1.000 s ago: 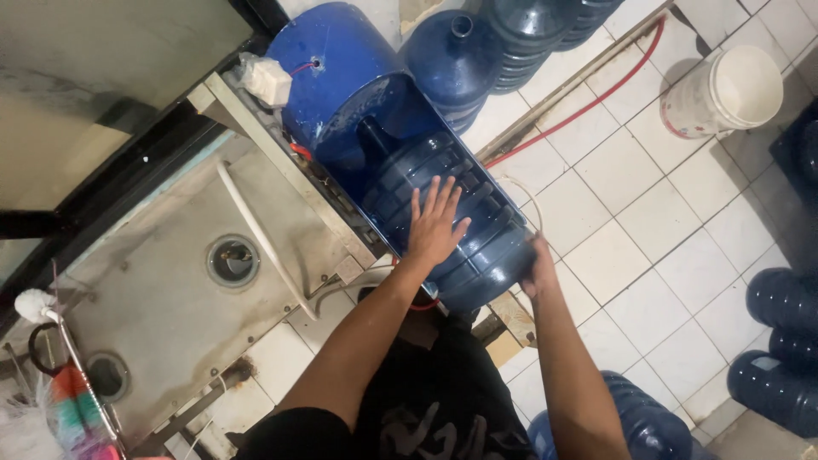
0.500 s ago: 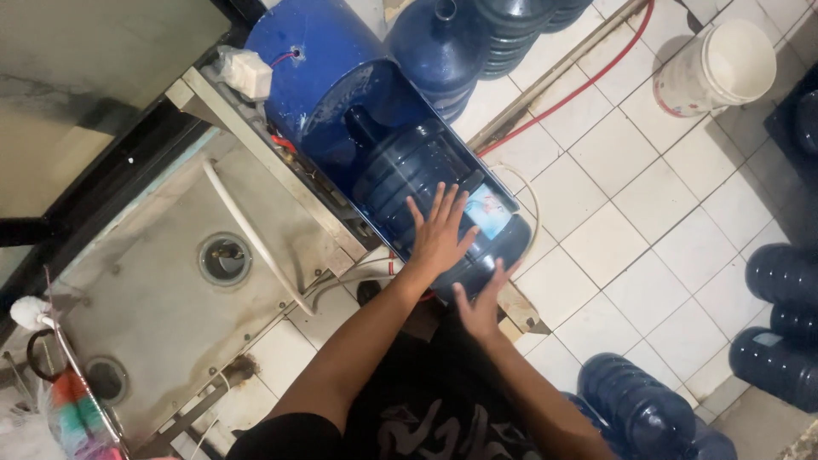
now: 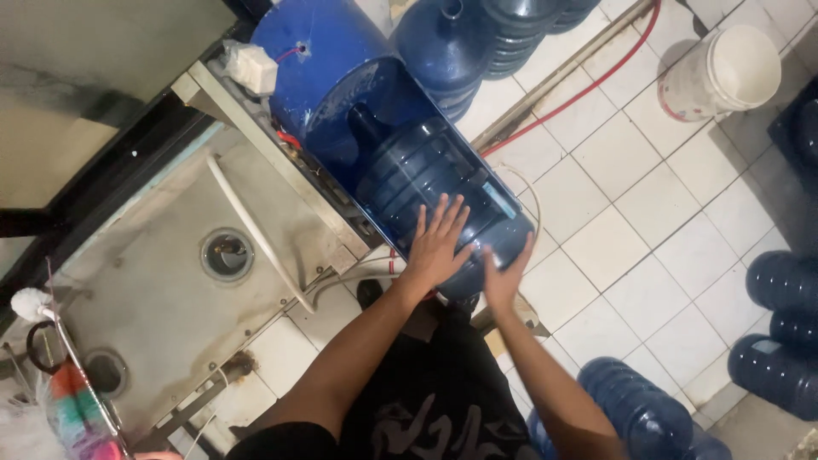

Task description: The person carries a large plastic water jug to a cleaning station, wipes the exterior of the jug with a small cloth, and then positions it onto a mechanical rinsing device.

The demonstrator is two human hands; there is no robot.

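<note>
A large water jug [image 3: 443, 204] of dark blue translucent plastic lies on its side inside a blue drum-shaped housing [image 3: 328, 68] that is cut open along the top. The jug's body shows moulded ribs running around it, a pale rectangular label near its base end, and a narrow neck pointing into the closed part of the housing. Its flat base faces the person, sticking out just past the housing's open end.

The left hand [image 3: 436, 247] lies flat on the upper side of the jug near the base, fingers spread wide, palm pressed to the plastic; its grip is open and closes around nothing. The right hand [image 3: 503, 274] presses against the rim of the base just beside the left, fingers extended, likewise open and only touching.

The housing sits at the right edge of a grey metal sink unit [image 3: 162, 290] with a round drain [image 3: 227, 254]. The white tiled floor [image 3: 648, 221] carries more blue jugs [image 3: 639, 413] near the person's legs and at the right, a white bucket [image 3: 724, 72] toward the far right, and a red hose [image 3: 579, 89].
</note>
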